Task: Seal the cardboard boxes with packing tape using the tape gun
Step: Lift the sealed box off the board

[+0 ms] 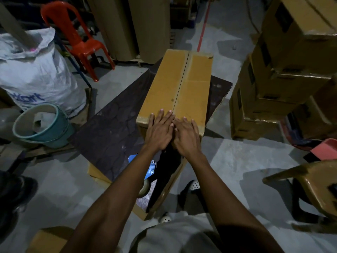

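Note:
A long cardboard box (pixel 182 83) lies on a dark board (pixel 113 125), its two top flaps meeting in a centre seam that runs away from me. My left hand (pixel 159 131) and my right hand (pixel 186 136) lie flat side by side on the box's near end, fingers straight, pressing on either side of the seam. A blue tape gun (pixel 150 168) rests on the board just below my left wrist, partly hidden by my forearm. Neither hand holds it.
A stack of sealed cardboard boxes (pixel 284 73) stands at the right. A red plastic chair (pixel 80 39), a white sack (pixel 36 73) and a teal bucket (pixel 45 125) are at the left. A brown chair (pixel 313 183) is near right. Cardboard rolls (pixel 133 24) stand behind.

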